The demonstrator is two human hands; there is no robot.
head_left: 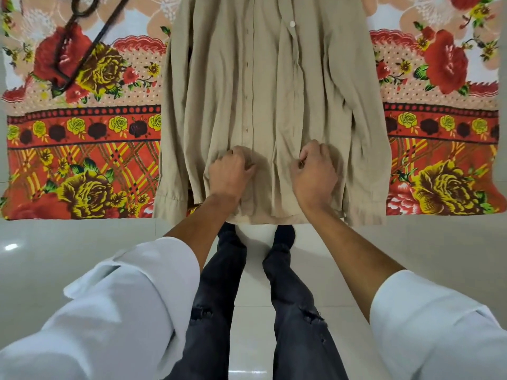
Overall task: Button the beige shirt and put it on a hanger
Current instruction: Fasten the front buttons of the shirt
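Beige shirt (274,91) is laid flat down the middle of the floral blanket (82,138), front up, hem just spilling over the near edge. Both hands are on it, close to that hem! Left hand (230,171) has its fingers curled into a bunch of cloth beside the buttonhole strip; right hand (312,171) is curled too, pinching the fabric of the other front panel. One white button (292,23) shows higher up. Dark hanger (102,34) lies at the blanket's far left corner, well apart.
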